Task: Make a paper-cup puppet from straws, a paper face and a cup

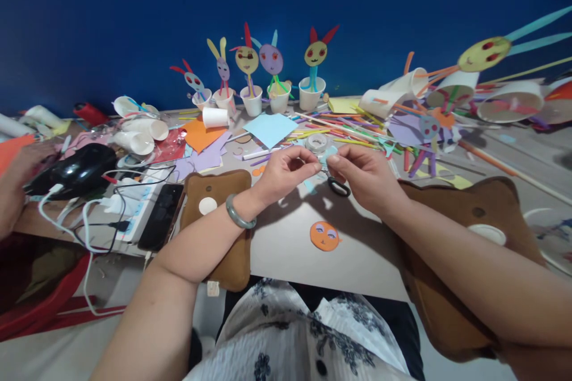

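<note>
My left hand (288, 172), with a bracelet (240, 212) near its wrist, is closed in a pinch. My right hand (366, 177) faces it a short gap away, also pinched. Whatever lies between the fingertips is too small to make out. Just below my right fingers shows the black handle of a pair of scissors (338, 187); the rest of it is hidden. A tape roll (316, 142) lies behind the hands, near light blue paper scraps (310, 187). On the table in front of me lies an orange paper disc (325, 236) with a drawn face.
Paper cups (311, 95) holding paper-faced figures stand along the blue wall. Colored sticks (330, 129) and paper sheets (270, 129) cover the back. Brown cushion-like pads (217, 223) flank my arms. Left are a phone (161, 216), a power strip (139, 211) and another person's hand (27, 169).
</note>
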Motion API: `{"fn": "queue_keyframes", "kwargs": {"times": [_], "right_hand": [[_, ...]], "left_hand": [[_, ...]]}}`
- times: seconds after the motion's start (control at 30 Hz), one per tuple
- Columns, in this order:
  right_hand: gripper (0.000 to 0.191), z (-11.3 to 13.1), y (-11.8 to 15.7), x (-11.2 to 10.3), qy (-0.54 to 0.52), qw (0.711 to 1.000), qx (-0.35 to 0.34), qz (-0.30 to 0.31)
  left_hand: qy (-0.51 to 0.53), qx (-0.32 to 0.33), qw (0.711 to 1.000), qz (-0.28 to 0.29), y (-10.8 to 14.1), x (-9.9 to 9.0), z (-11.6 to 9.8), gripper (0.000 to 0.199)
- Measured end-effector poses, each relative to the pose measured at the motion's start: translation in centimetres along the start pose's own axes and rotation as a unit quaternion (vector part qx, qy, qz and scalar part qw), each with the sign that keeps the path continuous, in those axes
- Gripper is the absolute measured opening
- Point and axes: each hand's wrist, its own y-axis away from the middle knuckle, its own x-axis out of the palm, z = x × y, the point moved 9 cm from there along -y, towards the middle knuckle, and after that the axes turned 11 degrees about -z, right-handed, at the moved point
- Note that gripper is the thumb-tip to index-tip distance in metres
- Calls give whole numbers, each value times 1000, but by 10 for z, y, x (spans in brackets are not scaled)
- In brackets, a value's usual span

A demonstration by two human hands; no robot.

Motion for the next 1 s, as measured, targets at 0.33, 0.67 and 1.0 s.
{"fn": "queue_keyframes", "kwargs": {"times": [0.33,0.67,1.0], "right_hand": [[49,-15,1,14,-93,982,155,50],[46,-13,1,14,-108,980,160,45],[30,-11,-3,5,-66,993,91,24]], "left_hand": [[23,2,999,26,1,5,-4,31],[56,-37,998,5,1,3,-2,30],[45,-91,994,-29,1,-2,3,26]]}}
